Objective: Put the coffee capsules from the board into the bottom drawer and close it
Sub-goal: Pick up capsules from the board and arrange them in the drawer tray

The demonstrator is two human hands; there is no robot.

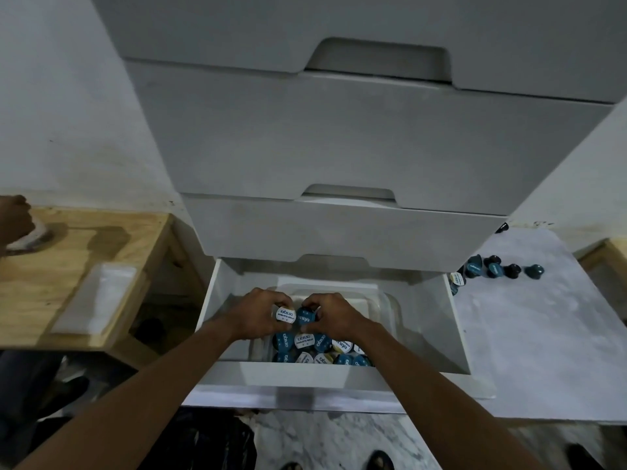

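The bottom drawer (pixel 454 334) of a white drawer unit is pulled out. Inside it a clear plastic tray (pixel 383 307) holds several blue and white coffee capsules (pixel 315 347). My left hand (pixel 258 313) grips a white-lidded capsule (pixel 284 314) over the tray. My right hand (pixel 336 317) grips a blue-lidded capsule (pixel 304 317) right beside it. Both hands are inside the drawer, nearly touching. Several more dark and blue capsules (pixel 492 268) lie on the white board (pixel 529 334) to the right of the drawer.
Closed upper drawers (pixel 356 144) overhang the open one. A wooden stand (pixel 112 239) with a clear plastic piece (pixel 98 296) is on the left, where another person's hand (pixel 13 218) rests on a roll. Marble floor and dark footwear lie below.
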